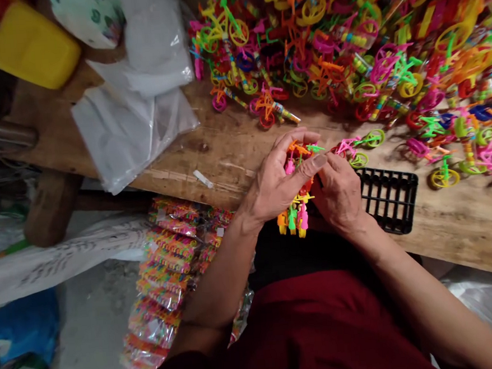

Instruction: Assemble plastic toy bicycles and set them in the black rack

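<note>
My left hand (271,180) is wrapped round a bunch of small plastic toy bicycles (293,218) in orange, green, pink and yellow, held over the front edge of the wooden table. Its thumb lies across the bunch. Against the bunch's right side my right hand (340,192) has its fingers curled in, close to the left thumb; what they pinch is hidden. Just beyond the right knuckles lies a pink and green toy bicycle (355,145). Beside that hand sits a black plastic grid tray (411,201), partly covered by it.
A large heap of toy bicycles with candy-filled tubes (325,49) covers the back of the wooden table (222,152). Clear plastic bags (136,124) and a yellow container (32,47) are at left. Packed bags of toys (164,280) lie below the table edge.
</note>
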Motion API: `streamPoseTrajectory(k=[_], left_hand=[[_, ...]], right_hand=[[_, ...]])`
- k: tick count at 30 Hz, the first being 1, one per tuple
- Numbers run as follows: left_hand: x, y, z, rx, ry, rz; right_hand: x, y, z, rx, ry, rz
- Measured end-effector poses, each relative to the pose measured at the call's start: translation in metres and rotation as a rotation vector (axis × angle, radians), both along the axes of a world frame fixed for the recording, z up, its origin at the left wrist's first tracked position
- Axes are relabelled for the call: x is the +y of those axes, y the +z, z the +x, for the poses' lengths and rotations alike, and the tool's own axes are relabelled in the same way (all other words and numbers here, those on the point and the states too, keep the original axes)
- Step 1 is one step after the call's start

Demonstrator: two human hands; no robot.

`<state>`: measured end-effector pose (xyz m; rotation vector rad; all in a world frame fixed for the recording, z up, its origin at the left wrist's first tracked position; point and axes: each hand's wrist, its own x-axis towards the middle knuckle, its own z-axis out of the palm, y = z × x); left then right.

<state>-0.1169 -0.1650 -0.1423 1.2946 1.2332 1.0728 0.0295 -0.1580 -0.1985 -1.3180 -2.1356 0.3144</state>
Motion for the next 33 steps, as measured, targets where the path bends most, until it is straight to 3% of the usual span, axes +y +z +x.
streamPoseTrajectory(k=[4, 7, 12, 15, 19, 25, 28, 33], left_hand=[[0.000, 0.002, 0.001, -0.041, 0.016, -0.038], [0.000, 0.006, 0.001, -0.041, 0.024, -0.082], [0.004, 0.012, 0.000, -0.013, 0.058, -0.117], [0.006, 0.014, 0.000, 0.013, 0.041, -0.129], [0.006, 0.015, -0.001, 0.028, 0.069, -0.163], [0.005, 0.018, 0.001, -0.007, 0.105, -0.189], [0.006, 0.020, 0.003, -0.007, 0.118, -0.194], [0.007, 0.019, 0.004, -0.014, 0.115, -0.202]], right_hand=[[-0.002, 0.009, 0.007, 0.057, 0.096, -0.058], [-0.009, 0.025, 0.045, 0.117, 0.122, -0.004], [-0.002, 0.049, 0.145, -0.003, -0.245, 0.163], [0.018, 0.050, 0.182, -0.132, -0.423, 0.192], [0.038, 0.038, 0.189, -0.253, -0.514, 0.104], [0.040, 0.019, 0.190, -0.353, -0.527, 0.019], [0.042, 0.021, 0.196, -0.361, -0.548, 0.045], [0.040, 0.038, 0.203, -0.196, -0.624, 0.192]])
